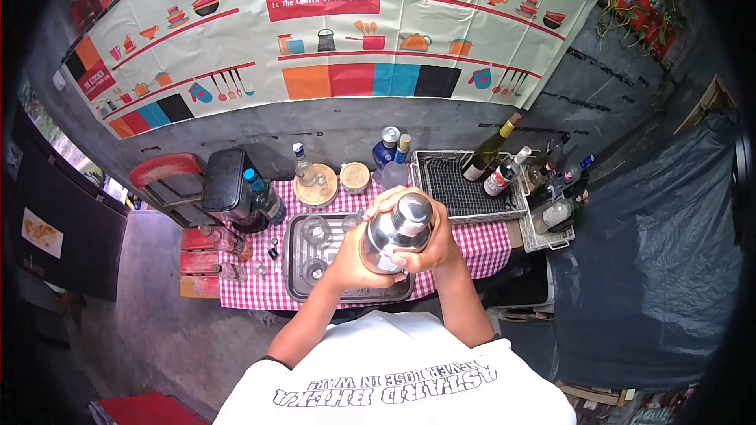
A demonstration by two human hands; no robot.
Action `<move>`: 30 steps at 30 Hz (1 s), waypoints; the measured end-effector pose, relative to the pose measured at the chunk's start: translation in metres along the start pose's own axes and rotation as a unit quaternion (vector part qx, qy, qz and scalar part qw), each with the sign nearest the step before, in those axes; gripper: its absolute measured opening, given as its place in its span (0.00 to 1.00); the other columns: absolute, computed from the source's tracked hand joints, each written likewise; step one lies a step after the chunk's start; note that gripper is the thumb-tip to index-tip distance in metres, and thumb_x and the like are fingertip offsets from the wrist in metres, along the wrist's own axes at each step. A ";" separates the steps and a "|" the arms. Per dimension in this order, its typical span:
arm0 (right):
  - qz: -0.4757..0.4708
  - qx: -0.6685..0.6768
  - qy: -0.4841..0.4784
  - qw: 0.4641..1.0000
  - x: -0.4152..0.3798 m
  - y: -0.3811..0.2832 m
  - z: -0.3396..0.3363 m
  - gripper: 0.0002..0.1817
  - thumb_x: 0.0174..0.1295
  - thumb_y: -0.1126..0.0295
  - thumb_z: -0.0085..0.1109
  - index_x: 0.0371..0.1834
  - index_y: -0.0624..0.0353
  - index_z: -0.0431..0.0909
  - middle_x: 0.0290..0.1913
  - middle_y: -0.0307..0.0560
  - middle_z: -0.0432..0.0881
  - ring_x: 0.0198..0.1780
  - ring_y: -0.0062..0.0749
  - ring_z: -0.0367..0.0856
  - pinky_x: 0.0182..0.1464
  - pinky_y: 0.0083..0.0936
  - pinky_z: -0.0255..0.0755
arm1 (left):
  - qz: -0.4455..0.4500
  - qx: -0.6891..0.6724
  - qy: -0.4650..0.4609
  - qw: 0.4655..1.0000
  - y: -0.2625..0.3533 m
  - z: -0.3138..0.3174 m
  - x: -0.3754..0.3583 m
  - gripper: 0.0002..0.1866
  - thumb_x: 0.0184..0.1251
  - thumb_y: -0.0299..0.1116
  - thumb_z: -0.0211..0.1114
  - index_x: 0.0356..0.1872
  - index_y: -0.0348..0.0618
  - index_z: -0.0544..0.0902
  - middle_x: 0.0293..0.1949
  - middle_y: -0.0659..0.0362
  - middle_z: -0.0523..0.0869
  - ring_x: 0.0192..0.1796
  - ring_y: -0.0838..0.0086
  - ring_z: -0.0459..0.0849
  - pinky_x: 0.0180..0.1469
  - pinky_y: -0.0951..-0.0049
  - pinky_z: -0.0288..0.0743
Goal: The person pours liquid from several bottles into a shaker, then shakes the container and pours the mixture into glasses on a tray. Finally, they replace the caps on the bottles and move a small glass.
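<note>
Both of my hands are wrapped round a shiny metal cocktail shaker point(383, 245), raised above the table with its capped top tilted up toward me. My left hand point(352, 261) grips its left side, fingers curled about the body. From the right, my right hand point(441, 245) closes on it, the thumb lying across the front. Below the hands sits a dark ribbed tray point(293, 282), partly hidden by my left arm. On it stand clear glasses, one at the back point(316, 228) and one nearer me point(314, 270).
A checkered cloth point(248, 293) covers the table. Bottles stand at the left point(264, 198), beside a black appliance point(227, 181). Behind are a wooden round point(316, 197), a small pale bowl point(355, 179) and a blue bottle point(385, 149). A wire basket point(441, 177) holds bottles at right.
</note>
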State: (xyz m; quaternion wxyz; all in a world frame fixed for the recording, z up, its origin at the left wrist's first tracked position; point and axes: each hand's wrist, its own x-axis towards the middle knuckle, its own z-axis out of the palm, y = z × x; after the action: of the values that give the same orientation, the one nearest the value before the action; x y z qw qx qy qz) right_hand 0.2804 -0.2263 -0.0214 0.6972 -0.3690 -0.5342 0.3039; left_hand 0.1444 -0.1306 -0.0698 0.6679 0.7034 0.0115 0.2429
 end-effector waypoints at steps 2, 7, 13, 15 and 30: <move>-0.007 0.008 -0.013 1.000 0.002 0.000 -0.001 0.33 0.38 0.64 0.76 0.51 0.64 0.77 0.48 0.50 0.81 0.52 0.35 0.81 0.58 0.32 0.74 | 0.008 0.000 -0.009 1.000 -0.003 -0.001 0.001 0.42 0.34 0.33 0.83 0.58 0.34 0.75 0.50 0.55 0.85 0.53 0.73 0.82 0.60 0.69 0.75; 0.023 0.063 -0.059 0.996 0.003 0.011 -0.005 0.35 0.39 0.64 0.77 0.53 0.64 0.76 0.51 0.50 0.81 0.56 0.34 0.80 0.62 0.33 0.72 | -0.028 -0.057 -0.010 0.998 0.006 -0.003 -0.004 0.43 0.35 0.32 0.84 0.60 0.35 0.75 0.54 0.56 0.83 0.57 0.71 0.81 0.63 0.67 0.73; 0.009 -0.087 -0.070 0.994 0.013 0.003 0.005 0.50 0.47 0.69 0.73 0.75 0.61 0.55 0.69 0.58 0.68 0.68 0.46 0.70 0.69 0.41 0.65 | -0.029 -0.068 0.053 0.996 -0.007 -0.009 -0.014 0.48 0.38 0.32 0.84 0.66 0.38 0.69 0.56 0.54 0.82 0.59 0.69 0.81 0.65 0.63 0.73; -0.005 -0.158 -0.079 0.984 0.015 -0.004 0.016 0.48 0.49 0.70 0.72 0.74 0.59 0.56 0.68 0.58 0.68 0.69 0.45 0.70 0.70 0.40 0.64 | -0.042 -0.064 0.083 0.994 -0.002 -0.009 -0.020 0.44 0.37 0.31 0.83 0.62 0.38 0.72 0.54 0.56 0.83 0.56 0.70 0.82 0.62 0.64 0.75; 0.069 -0.033 0.146 0.986 0.007 0.102 0.071 0.54 0.44 0.68 0.78 0.72 0.50 0.49 0.55 0.50 0.72 0.54 0.35 0.78 0.57 0.34 0.77 | -0.131 0.118 0.175 0.969 0.002 -0.067 -0.049 0.36 0.40 0.33 0.79 0.52 0.34 0.71 0.45 0.48 0.84 0.50 0.64 0.84 0.54 0.65 0.77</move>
State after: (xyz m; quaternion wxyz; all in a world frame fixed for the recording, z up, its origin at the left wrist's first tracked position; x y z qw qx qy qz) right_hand 0.2106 -0.1515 -0.0927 0.7327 -0.4680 -0.4093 0.2766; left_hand 0.0764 -0.0852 -0.0847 0.5939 0.7161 0.2488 0.2693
